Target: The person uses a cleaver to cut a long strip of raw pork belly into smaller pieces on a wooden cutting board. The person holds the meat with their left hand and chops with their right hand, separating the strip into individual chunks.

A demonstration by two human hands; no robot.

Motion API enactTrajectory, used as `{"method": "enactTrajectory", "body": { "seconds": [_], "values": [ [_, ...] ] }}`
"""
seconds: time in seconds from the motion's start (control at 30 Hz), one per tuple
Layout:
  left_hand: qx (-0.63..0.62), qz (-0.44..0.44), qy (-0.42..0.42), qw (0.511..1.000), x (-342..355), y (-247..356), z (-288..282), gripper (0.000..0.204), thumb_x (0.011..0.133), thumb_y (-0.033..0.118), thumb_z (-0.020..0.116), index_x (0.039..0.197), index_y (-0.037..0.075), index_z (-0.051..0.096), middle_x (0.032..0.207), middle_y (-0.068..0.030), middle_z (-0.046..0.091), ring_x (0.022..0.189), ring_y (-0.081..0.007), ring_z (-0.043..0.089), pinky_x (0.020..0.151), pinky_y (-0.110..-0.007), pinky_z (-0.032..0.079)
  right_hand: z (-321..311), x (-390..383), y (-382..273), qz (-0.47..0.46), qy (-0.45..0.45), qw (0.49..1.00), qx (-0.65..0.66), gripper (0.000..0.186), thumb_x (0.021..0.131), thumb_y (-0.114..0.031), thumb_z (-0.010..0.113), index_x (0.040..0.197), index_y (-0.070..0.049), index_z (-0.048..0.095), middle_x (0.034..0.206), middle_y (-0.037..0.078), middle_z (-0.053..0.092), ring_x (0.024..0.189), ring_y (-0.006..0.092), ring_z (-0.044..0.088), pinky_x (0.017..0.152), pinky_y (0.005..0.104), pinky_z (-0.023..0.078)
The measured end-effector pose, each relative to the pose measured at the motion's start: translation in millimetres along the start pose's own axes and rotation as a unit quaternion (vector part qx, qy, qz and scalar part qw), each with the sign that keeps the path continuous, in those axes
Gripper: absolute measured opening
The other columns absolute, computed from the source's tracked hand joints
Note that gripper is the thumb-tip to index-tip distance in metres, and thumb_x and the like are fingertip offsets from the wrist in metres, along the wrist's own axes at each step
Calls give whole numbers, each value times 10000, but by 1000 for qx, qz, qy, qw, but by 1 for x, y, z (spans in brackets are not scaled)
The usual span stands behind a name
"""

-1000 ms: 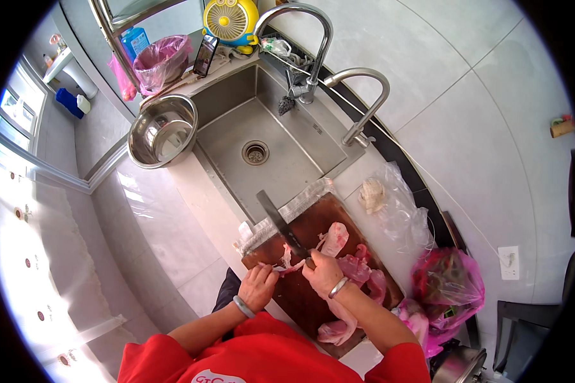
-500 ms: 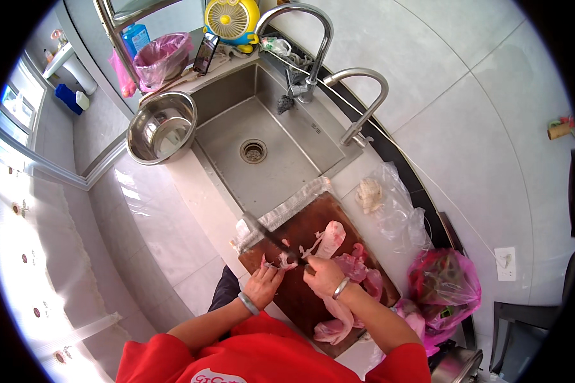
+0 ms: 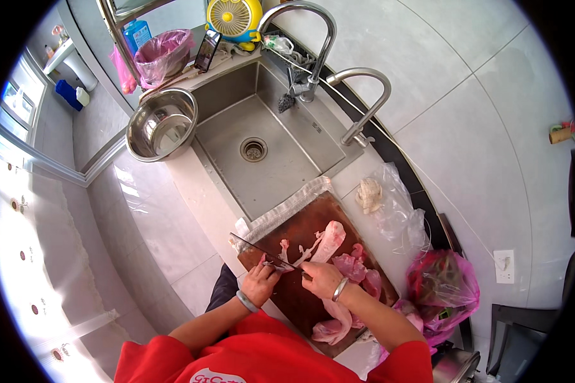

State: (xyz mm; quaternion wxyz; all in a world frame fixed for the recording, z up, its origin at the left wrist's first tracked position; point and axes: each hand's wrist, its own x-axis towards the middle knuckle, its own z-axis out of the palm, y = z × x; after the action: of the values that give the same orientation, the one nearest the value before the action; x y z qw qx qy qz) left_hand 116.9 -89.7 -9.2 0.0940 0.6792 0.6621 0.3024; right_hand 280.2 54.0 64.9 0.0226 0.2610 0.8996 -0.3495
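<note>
L hand [image 3: 260, 285] fisted on flat steel knife [image 3: 257, 249]; R hand [image 3: 321, 278] pinching slick pink meat [image 3: 326, 239], wood board [image 3: 294, 233].

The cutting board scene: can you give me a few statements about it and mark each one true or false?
1. The left hand grips a knife. True.
2. The cutting board lies inside the sink. False: it lies on the counter beside the sink.
3. The right hand rests on pale raw meat. True.
4. The metal bowl holds the meat. False: the meat lies on the board, and the bowl sits apart at the sink's corner.
5. A pink bag sits right of the board. True.
</note>
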Motion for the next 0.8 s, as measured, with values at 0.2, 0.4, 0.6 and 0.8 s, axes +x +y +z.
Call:
{"method": "enactTrajectory", "body": {
  "seconds": [0.2, 0.4, 0.6, 0.8],
  "values": [
    [20, 7, 5, 1000, 2, 3, -4, 245, 746, 101, 556, 978, 90, 632, 996, -83, 565, 1006, -280, 555, 856, -374, 464, 11, -12, 0, 7, -6, 1000, -3, 172, 759, -156, 580, 879, -36, 551, 790, 164, 604, 730, 356, 604, 636, 454, 486],
    [24, 4, 27, 999, 12, 6, -11, 201, 723, 60, 585, 916, 90, 633, 938, -87, 576, 915, -285, 582, 842, -384, 487, 10, -23, 10, 61, -4, 998, -23, 204, 829, -218, 573, 936, -44, 572, 800, 164, 611, 736, 358, 606, 645, 456, 482],
    [27, -26, -33, 999, 12, 9, -14, 198, 746, 117, 549, 933, 103, 612, 946, -81, 552, 914, -257, 535, 805, -357, 448, 10, -37, 0, 107, 33, 994, -1, 154, 787, -170, 571, 872, -49, 528, 783, 180, 602, 741, 398, 588, 643, 486, 470],
    [127, -34, -57, 990, 20, 8, -29, 135, 764, 134, 544, 894, 114, 573, 892, -62, 560, 856, -223, 529, 741, -344, 432, 0, -47, -15, 139, 41, 988, 58, 140, 773, -148, 569, 847, -40, 518, 783, 193, 601, 757, 401, 592, 650, 497, 471]
  ]
}}
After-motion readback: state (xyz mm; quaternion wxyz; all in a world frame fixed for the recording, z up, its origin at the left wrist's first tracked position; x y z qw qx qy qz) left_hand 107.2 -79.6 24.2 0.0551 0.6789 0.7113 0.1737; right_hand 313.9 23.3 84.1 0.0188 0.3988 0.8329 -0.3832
